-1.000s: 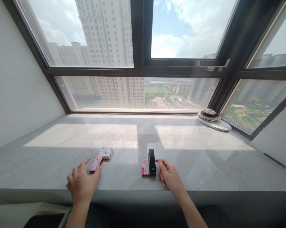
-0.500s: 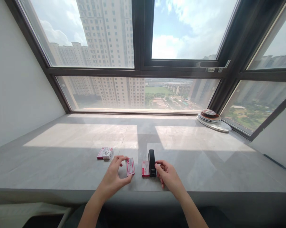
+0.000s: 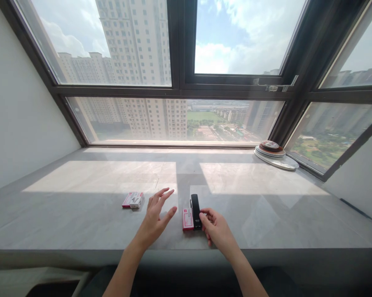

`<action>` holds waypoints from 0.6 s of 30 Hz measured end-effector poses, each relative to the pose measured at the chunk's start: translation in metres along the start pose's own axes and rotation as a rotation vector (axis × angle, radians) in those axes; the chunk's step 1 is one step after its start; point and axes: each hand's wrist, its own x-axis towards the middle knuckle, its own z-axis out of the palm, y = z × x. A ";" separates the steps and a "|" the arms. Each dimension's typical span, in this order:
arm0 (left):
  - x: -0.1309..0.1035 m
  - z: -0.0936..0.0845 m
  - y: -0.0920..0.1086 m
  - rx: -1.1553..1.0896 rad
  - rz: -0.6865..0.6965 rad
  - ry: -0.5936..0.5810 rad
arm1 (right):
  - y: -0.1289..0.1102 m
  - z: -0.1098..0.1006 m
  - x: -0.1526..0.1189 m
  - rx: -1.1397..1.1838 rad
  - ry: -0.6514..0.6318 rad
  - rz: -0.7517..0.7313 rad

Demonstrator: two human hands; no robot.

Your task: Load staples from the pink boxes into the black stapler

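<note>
A black stapler [image 3: 196, 211] lies lengthwise on the grey ledge, its far end pointing toward the window. My right hand [image 3: 217, 227] has its curled fingers and thumb at the stapler's right side, near the closer end. Against the stapler's left side lies a small pink and white box [image 3: 188, 218]; any other box below it is hard to see. To the left of that box, my left hand [image 3: 158, 214] hovers with its fingers spread and nothing in them. Farther left sit two small boxes [image 3: 132, 200], pink and white, one overlapping the other.
A stack of plates or round lids [image 3: 274, 156] stands in the far right corner by the window frame. The stone ledge [image 3: 80, 222] ends in a front edge close to me. Walls close it off at both sides, and sunlight patches cross it.
My left hand has let go of the small box, which now lies beside the stapler, and has opened and drawn off to its left. My right hand stays at the stapler.
</note>
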 end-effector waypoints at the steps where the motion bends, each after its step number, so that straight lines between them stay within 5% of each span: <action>1: 0.003 -0.013 -0.014 0.054 -0.029 0.099 | 0.000 0.000 -0.001 -0.004 0.000 -0.001; 4: 0.008 -0.055 -0.073 0.248 -0.182 0.315 | -0.001 0.000 -0.001 -0.012 0.003 -0.003; 9: -0.022 -0.085 -0.164 0.434 -0.429 0.029 | -0.002 0.001 0.000 0.003 0.003 0.019; 13: -0.046 -0.083 -0.179 0.422 -0.393 -0.003 | -0.002 0.001 -0.001 0.002 -0.003 0.016; 18: -0.026 -0.081 -0.166 0.320 -0.303 -0.040 | -0.001 0.002 -0.001 0.004 0.002 0.023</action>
